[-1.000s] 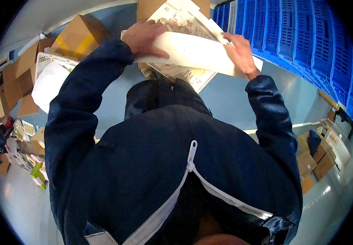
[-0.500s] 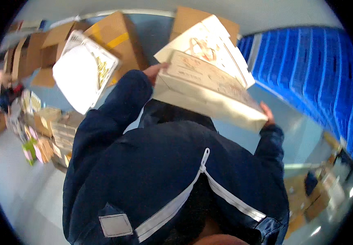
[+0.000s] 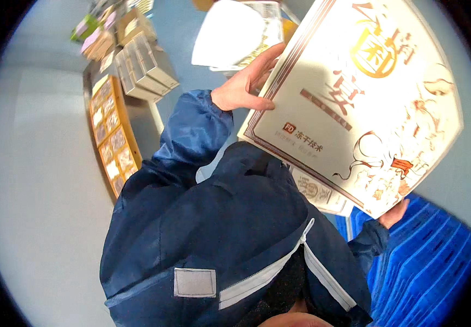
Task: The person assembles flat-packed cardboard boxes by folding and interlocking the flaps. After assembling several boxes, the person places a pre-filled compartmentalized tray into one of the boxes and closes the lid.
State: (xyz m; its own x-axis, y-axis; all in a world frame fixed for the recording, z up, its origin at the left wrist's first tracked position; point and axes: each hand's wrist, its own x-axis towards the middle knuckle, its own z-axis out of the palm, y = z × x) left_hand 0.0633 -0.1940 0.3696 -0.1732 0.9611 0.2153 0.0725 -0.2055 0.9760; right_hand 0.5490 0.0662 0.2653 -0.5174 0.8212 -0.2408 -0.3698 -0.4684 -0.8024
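A large flat cream gift box [image 3: 322, 82] is held up in front of me, its broad face toward me with dark red edging, gold and red print and line drawings. My left hand [image 3: 249, 82] grips its left edge, thumb on the printed face and the other fingers partly hidden behind. At the lower right corner, my right hand [image 3: 394, 214] holds the edge, with most of its fingers behind the box. Below the held box, part of a second cream printed box [image 3: 317, 191] shows; what it rests on is hidden.
A yellow-framed tray of small packets [image 3: 113, 133] stands at the left, beside a row of grey boxes [image 3: 143, 68]. Farther off are an open cardboard box [image 3: 136, 27] and a white bag [image 3: 227, 32] on a patterned sheet. Blue ribbed plastic crates [image 3: 426, 267] fill the lower right.
The gift box has turned from showing its long side to showing its broad printed face, and it is higher and closer. My view has swung left, bringing the packet tray into sight.
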